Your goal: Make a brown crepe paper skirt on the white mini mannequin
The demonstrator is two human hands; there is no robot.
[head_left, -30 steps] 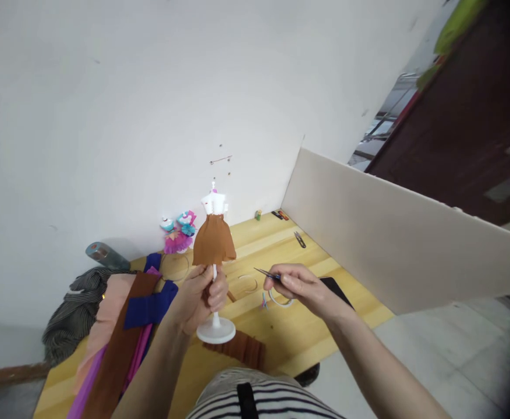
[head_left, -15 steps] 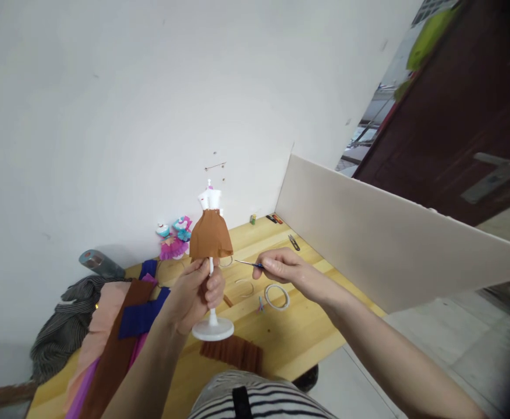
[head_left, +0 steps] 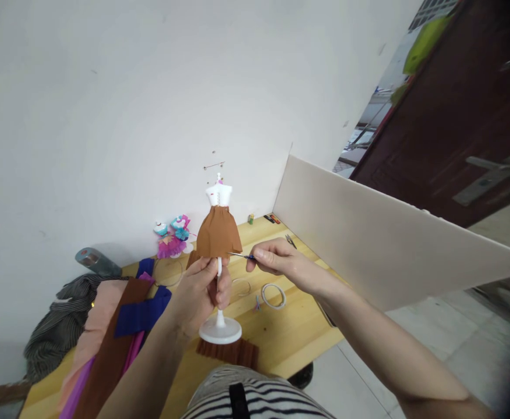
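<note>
My left hand [head_left: 206, 285] is closed around the thin pole of a small white doll-sized dress form [head_left: 219, 195], lifted above the table. A brown pleated skirt [head_left: 218, 233] is wrapped around its waist, and its round base [head_left: 220, 330] hangs below my fingers. Between thumb and fingers my right hand [head_left: 276, 258] pinches a slim pointed metal tool [head_left: 243, 255] with a dark blue grip. The tool's tip lies at the skirt's lower hem; whether it touches the cloth I cannot tell.
A roll of white tape [head_left: 273, 296], a small clip [head_left: 257, 302] and thread snips [head_left: 290, 241] lie on the wooden table [head_left: 290, 343]. Brown, blue and pink fabric strips [head_left: 144, 314] cover the left side. A pale partition [head_left: 368, 233] borders the right.
The dress form has turned slightly and moved a little right in my left hand. My right hand has come left and up, bringing the tool's tip to the skirt hem.
</note>
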